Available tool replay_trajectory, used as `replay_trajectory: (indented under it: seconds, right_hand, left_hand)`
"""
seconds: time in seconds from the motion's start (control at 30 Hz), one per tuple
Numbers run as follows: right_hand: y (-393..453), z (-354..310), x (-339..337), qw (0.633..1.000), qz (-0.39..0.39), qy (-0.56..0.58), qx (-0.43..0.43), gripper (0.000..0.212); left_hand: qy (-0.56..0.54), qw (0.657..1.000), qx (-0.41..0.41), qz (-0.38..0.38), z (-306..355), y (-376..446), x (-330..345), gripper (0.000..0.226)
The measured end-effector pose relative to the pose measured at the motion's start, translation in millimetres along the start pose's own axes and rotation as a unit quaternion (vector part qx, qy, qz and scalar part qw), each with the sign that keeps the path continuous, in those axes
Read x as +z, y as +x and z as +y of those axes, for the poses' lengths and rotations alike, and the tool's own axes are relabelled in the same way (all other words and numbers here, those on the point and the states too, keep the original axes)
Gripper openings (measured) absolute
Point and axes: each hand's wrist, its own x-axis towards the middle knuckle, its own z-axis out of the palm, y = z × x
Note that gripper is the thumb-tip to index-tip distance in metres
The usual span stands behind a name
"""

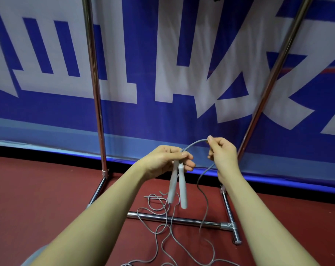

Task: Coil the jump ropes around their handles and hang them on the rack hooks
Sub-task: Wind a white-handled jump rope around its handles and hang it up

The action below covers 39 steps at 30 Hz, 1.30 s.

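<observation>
Left hand (167,160) has a closed grip on both handles (177,186) held together, right hand (223,152) pinching the rope (193,144) just off them, and honestly the slack squiggled over the floor (47,198) could snag the rack (178,219) base bar once winding starts.

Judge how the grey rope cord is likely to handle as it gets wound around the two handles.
Probably floppy: the cord sags from the right hand and lies in loose tangled loops on the red floor. Likely light, since a fingertip pinch lifts it. It arcs smoothly to the left hand, so it may spring back off the handles.
</observation>
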Motion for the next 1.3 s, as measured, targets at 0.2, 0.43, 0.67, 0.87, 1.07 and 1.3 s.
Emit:
replay_trajectory:
  seconds: [0.2,0.43,0.67,0.87,1.07,1.3]
  right_hand:
    - [-5,3,2,0.990,-0.125,-0.070,-0.004,0.021]
    - [-18,-5,11,0.950,-0.294,0.058,0.091,0.043]
    - [-12,-23,1,0.958,-0.239,0.143,0.072,0.032]
    - [-14,-32,1,0.963,-0.190,0.180,0.062,0.029]
    - [-16,-33,0,0.966,-0.206,0.141,0.063,0.029]
    - [-27,-34,2,0.928,-0.341,0.105,0.110,0.023]
  left_hand:
    - [0.030,1.000,0.001,0.001,9,0,0,0.022]
    - [0.013,1.000,0.014,-0.003,20,-5,-2,0.024]
    - [0.017,0.999,0.035,0.009,9,-1,-6,0.011]
    - [0.164,0.982,0.054,0.071,9,3,4,0.013]
    - [0.077,0.977,0.100,0.171,12,6,16,0.041]
    - [-0.197,0.916,0.111,0.332,26,12,15,0.037]
